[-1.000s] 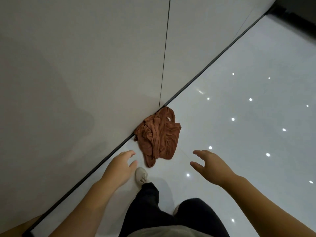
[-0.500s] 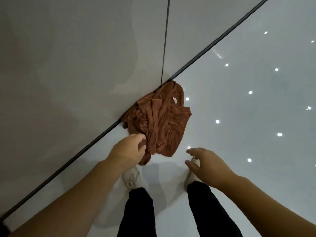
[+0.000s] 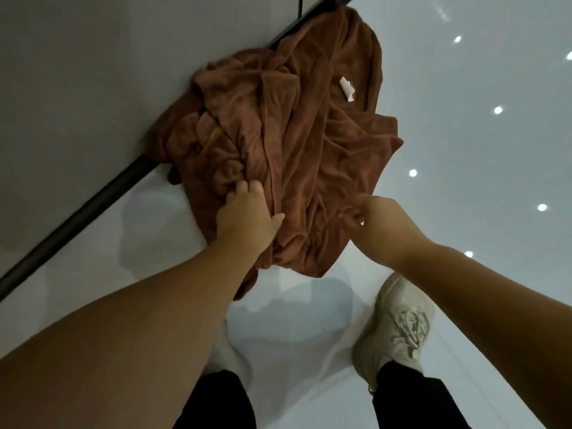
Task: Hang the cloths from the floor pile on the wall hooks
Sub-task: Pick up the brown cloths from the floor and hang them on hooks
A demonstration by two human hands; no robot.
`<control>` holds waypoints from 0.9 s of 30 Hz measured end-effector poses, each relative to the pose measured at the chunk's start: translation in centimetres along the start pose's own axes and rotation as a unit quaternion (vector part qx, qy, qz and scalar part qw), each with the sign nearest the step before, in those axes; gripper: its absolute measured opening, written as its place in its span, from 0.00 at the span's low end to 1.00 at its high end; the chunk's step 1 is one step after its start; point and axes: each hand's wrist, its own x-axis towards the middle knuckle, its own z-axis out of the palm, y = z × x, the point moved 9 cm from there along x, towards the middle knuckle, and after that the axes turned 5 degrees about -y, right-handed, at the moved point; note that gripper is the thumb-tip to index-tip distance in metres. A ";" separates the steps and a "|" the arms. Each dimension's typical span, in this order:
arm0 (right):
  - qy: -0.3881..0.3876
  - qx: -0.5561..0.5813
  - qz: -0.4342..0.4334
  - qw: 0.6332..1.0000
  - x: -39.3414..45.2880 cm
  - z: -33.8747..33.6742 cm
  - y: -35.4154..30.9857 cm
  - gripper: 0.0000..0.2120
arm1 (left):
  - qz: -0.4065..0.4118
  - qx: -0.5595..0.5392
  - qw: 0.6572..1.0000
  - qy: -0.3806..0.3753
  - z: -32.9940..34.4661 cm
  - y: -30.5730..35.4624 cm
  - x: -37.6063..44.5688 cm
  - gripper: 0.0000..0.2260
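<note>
Hands, two: left hand (image 3: 247, 215) and right hand (image 3: 376, 219) gripping one cloth pile (image 3: 297, 140) (brown).

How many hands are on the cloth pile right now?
2. The left hand grips folds at the near left of the pile; the right hand pinches its near right edge. Most fingers are buried in fabric.

Head view, steeply down, close above floor (image 3: 464, 181)

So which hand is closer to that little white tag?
Right. The right hand pinches the brown cloth pile's near edge, below the white tag. The left hand grips folds farther left.
</note>
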 end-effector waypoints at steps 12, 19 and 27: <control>0.004 -0.068 -0.130 0.989 -1.0 -2.7 -4.1 0.11 | 0.051 -0.153 0.986 0.035 -3.6 1.3 -2.7 0.16; 0.005 -0.158 -0.303 0.940 -7.4 -8.8 -16.1 0.22 | 0.233 -0.273 0.931 0.060 -17.3 4.7 -12.8 0.15; 0.056 -0.093 -0.289 0.951 -21.1 -21.5 -26.3 0.07 | 0.248 -0.316 0.904 0.148 -35.8 5.3 -23.6 0.11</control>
